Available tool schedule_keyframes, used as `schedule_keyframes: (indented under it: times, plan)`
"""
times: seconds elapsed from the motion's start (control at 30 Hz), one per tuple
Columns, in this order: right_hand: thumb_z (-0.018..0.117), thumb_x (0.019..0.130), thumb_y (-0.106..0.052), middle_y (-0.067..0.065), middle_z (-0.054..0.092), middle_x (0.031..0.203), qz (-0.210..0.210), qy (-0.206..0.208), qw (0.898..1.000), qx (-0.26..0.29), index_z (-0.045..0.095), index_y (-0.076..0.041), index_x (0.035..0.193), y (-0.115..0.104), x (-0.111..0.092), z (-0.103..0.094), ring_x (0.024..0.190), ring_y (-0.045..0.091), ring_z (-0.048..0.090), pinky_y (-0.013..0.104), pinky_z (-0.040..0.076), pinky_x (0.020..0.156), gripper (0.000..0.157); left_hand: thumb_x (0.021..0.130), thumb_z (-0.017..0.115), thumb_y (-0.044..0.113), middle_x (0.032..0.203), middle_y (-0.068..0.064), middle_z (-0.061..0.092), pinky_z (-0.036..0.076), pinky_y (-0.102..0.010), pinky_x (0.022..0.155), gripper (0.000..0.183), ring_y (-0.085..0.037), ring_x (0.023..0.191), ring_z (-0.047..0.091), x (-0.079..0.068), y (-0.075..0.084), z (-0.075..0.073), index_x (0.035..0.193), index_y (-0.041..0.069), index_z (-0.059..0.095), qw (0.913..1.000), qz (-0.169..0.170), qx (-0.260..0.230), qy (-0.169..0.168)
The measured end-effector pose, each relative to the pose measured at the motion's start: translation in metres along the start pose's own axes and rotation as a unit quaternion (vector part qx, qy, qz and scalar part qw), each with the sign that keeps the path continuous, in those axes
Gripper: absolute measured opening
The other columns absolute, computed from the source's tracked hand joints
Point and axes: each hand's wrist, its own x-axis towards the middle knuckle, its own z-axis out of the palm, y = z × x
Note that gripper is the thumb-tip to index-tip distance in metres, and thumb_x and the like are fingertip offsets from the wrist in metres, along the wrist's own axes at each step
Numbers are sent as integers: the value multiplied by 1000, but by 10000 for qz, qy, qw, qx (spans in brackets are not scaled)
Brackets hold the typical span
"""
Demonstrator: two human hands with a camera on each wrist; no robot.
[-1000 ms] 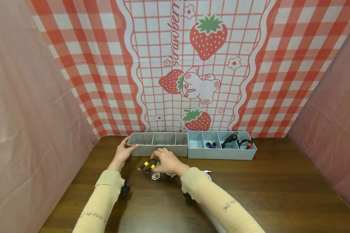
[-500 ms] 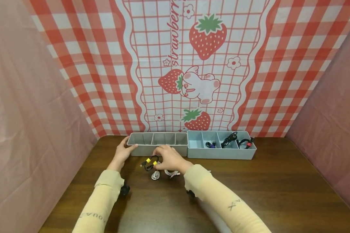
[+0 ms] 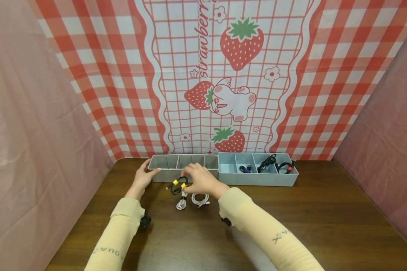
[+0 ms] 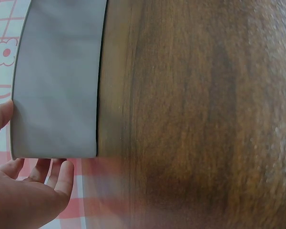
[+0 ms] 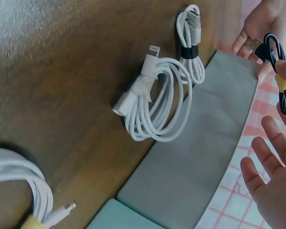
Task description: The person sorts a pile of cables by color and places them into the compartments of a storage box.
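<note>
My right hand pinches a looped black USB cable with yellow ties between thumb and index finger, in front of the grey divided box. In the right wrist view the other fingers are spread apart. My left hand holds the left end of that box, thumb at the front rim and fingers around the end wall. Below the right hand, a white cable with a black strap and a coiled white cable lie on the table.
A light blue divided box stands against the grey one's right end. In it lie a purple-tied cable, a black cable bundle and a red-tied cable. Another white cable shows in the right wrist view. A checked cloth hangs behind.
My right hand has risen toward the grey box and moved slightly right with the black cable, uncovering the white cables beneath. My left hand stays on the box's end.
</note>
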Motion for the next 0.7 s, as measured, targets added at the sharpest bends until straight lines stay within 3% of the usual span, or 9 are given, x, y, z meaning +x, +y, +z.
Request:
schedule_keyframes:
  times: [0.3,0.7]
  plan:
    - [72,68,-41,-6,53,103,41,33,10000,-74,56,-21,102,2,0,-18,100,14,45,35,38,83,43,84,61,22,138,-17,34,33,-42,98,68,-28,121,36,1,0,1,141,13,25,10000,25,-61,45]
    - [72,64,-38,-7,54,101,-104,340,9994,-15,56,-22,99,12,3,-37,98,13,46,35,38,84,41,85,60,19,140,-16,32,31,-43,99,68,-29,124,33,0,1,0,141,11,24,9999,62,-97,33]
